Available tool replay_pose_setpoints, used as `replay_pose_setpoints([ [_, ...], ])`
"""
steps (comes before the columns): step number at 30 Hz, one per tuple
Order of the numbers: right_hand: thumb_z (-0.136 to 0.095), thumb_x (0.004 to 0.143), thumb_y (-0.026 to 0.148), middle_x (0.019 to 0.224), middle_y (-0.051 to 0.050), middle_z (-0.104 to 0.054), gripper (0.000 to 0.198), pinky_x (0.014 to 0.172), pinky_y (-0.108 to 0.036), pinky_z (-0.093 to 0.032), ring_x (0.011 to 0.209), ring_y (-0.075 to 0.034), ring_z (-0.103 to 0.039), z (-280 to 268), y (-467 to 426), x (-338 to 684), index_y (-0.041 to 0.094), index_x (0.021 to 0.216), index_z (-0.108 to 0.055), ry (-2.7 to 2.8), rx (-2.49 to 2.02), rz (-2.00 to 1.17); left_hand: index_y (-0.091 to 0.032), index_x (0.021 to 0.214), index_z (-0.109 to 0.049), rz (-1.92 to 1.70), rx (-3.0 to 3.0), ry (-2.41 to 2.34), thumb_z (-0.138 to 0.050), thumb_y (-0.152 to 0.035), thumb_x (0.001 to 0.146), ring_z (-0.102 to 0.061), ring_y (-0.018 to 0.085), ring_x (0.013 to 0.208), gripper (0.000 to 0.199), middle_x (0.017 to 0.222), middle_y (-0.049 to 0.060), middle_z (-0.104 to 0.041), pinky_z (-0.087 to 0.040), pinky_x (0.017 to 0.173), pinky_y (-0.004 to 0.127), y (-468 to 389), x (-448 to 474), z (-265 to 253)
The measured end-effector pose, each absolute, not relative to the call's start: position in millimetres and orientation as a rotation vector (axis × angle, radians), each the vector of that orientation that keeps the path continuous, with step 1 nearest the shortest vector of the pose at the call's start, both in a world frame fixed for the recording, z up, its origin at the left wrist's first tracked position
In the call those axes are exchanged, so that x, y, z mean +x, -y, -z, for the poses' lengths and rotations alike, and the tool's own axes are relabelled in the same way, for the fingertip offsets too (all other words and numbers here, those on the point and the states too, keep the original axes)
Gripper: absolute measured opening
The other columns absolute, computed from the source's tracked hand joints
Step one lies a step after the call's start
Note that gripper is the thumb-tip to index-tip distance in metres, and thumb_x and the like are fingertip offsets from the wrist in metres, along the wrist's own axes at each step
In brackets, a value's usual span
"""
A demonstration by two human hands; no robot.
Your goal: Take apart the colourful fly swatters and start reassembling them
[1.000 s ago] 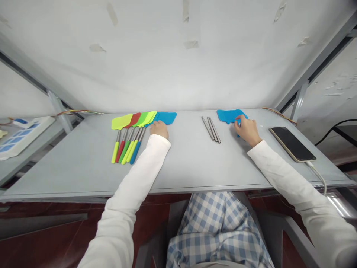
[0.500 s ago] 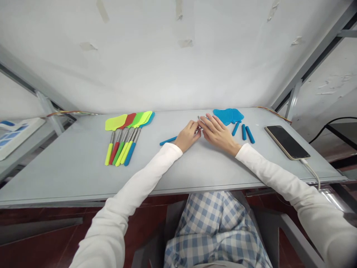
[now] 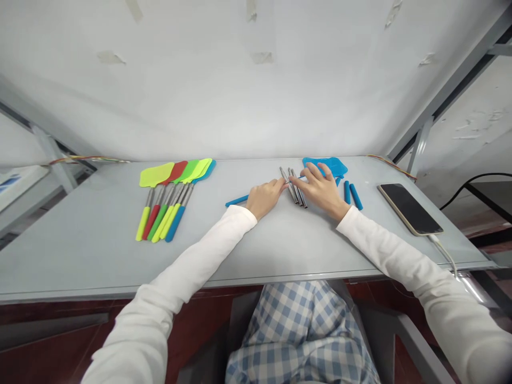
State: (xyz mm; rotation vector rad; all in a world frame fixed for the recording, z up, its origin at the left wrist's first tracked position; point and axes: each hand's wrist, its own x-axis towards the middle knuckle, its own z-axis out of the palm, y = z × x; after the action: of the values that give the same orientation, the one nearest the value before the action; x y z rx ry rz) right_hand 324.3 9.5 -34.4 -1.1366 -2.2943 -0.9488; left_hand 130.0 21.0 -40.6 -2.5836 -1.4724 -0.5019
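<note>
My left hand (image 3: 264, 198) is closed around a blue swatter handle (image 3: 237, 200), whose end sticks out to the left of the fist. My right hand (image 3: 320, 189) meets it from the right, thumb and forefinger pinched near the left fingertips and its other fingers raised. A thin blue piece shows by that pinch, but what exactly it grips is unclear. Several metal tubes (image 3: 299, 196) lie side by side beneath the hands. Blue swatter heads (image 3: 334, 165) are piled just behind my right hand, which partly covers them.
Loose blue handles (image 3: 355, 196) lie right of my right hand. Further right is a phone (image 3: 410, 208) with a white cable. On the left, a fanned row of several coloured fly swatters (image 3: 176, 172) rests on the grey table (image 3: 100, 250). A wall stands behind.
My right hand has lifted from lying flat over the left fingertips, its fingers now bent and pinching. The metal tubes beneath have come into sight. The view has shifted slightly.
</note>
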Motion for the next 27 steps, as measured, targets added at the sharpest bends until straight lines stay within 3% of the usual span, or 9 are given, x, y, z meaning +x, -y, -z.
replay_pose_setpoints([
  [5, -0.035, 0.096, 0.017, 0.105, -0.007, -0.066, 0.042, 0.090, -0.038, -0.034, 0.092, -0.019, -0.055, 29, -2, 323, 0.030, 0.131, -0.054, 2.350, -1.235, 0.817, -0.024, 0.120, -0.056, 0.457, -2.569, 1.525, -0.022, -0.042, 0.100, -0.067, 0.020, 0.084, 0.043, 0.099, 0.008, -0.069, -0.038, 0.059, 0.027, -21, 125, 39],
  [9, -0.033, 0.099, 0.030, 0.101, -0.010, -0.066, 0.039, 0.081, -0.036, -0.037, 0.089, -0.022, -0.056, 27, 6, 311, 0.021, 0.126, -0.059, 2.322, -1.291, 0.738, -0.025, 0.112, -0.061, 0.496, -2.577, 1.518, -0.024, -0.043, 0.100, -0.065, 0.019, 0.085, 0.042, 0.095, 0.007, -0.068, -0.039, 0.060, 0.026, -21, 122, 38],
  [12, -0.031, 0.099, 0.030, 0.098, -0.011, -0.065, 0.040, 0.076, -0.034, -0.040, 0.085, -0.022, -0.057, 28, 8, 302, 0.017, 0.124, -0.060, 2.301, -1.321, 0.742, -0.025, 0.119, -0.059, 0.573, -2.563, 1.454, -0.026, -0.038, 0.100, -0.064, 0.019, 0.088, 0.040, 0.097, 0.008, -0.066, -0.041, 0.063, 0.026, -18, 122, 36],
  [15, -0.032, 0.097, 0.025, 0.115, -0.014, -0.063, 0.040, 0.088, -0.038, -0.042, 0.104, -0.025, -0.058, 29, 7, 299, 0.018, 0.129, -0.056, 2.271, -1.282, 0.801, -0.021, 0.119, -0.057, 0.645, -2.551, 1.418, -0.024, -0.035, 0.100, -0.064, 0.019, 0.092, 0.040, 0.098, 0.009, -0.066, -0.043, 0.067, 0.026, -13, 124, 34],
  [18, -0.034, 0.097, 0.020, 0.129, -0.013, -0.058, 0.036, 0.104, -0.042, -0.036, 0.128, -0.026, -0.047, 28, 5, 302, 0.017, 0.121, -0.060, 2.314, -1.173, 0.846, -0.018, 0.110, -0.058, 0.607, -2.576, 1.389, -0.023, -0.035, 0.101, -0.064, 0.017, 0.089, 0.040, 0.097, 0.009, -0.066, -0.043, 0.066, 0.025, -10, 127, 34],
  [23, -0.040, 0.097, 0.022, 0.120, -0.010, -0.063, 0.027, 0.109, -0.045, -0.031, 0.134, -0.027, -0.043, 26, 1, 314, 0.020, 0.112, -0.062, 2.376, -1.138, 0.831, -0.019, 0.113, -0.057, 0.381, -2.631, 1.336, -0.020, -0.039, 0.101, -0.067, 0.018, 0.079, 0.044, 0.095, 0.009, -0.068, -0.042, 0.059, 0.025, -13, 127, 32],
  [27, -0.042, 0.097, 0.027, 0.125, -0.010, -0.062, 0.026, 0.110, -0.049, -0.030, 0.137, -0.027, -0.041, 22, -6, 326, 0.023, 0.114, -0.061, 2.322, -1.171, 0.803, -0.022, 0.113, -0.058, 0.334, -2.603, 1.338, -0.017, -0.040, 0.101, -0.067, 0.020, 0.075, 0.047, 0.092, 0.009, -0.069, -0.041, 0.058, 0.027, -19, 119, 26],
])
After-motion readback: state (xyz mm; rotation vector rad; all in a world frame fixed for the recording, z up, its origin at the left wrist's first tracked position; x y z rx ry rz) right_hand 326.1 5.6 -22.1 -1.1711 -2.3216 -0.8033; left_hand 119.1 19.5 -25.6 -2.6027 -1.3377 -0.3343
